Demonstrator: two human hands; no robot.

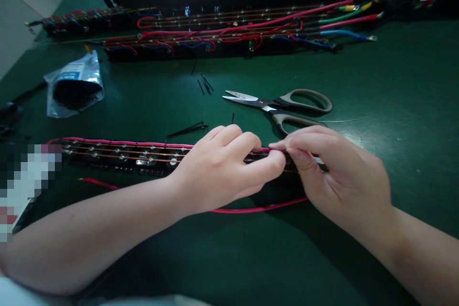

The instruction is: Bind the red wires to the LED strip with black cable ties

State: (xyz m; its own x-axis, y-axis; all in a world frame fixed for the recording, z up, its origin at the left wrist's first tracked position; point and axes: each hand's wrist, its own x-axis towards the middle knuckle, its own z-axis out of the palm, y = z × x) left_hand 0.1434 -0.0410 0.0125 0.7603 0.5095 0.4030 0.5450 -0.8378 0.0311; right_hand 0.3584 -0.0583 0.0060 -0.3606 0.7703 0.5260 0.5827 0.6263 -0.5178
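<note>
A long black strip [161,162] with copper rods lies across the table in front of me, and a red wire [150,143] runs along its far edge. Over its right half, my left hand [229,167] is closed, fingers bent at the wire. Close against it, my right hand [333,167] pinches with thumb and forefinger at the red wire. Whatever is between the fingertips of either hand is too small or hidden to name. Scissors [263,103] with blades parted lie just beyond my hands. Several thin black cable ties [188,129] lie near the strip.
A clear bag [75,86] of black pieces stands at left. Short black offcuts [205,84] lie left of the scissors. Larger wired assemblies [229,33] with coloured cables span the back. A loose red wire [251,209] curves below my hands. A blurred pale object sits far left.
</note>
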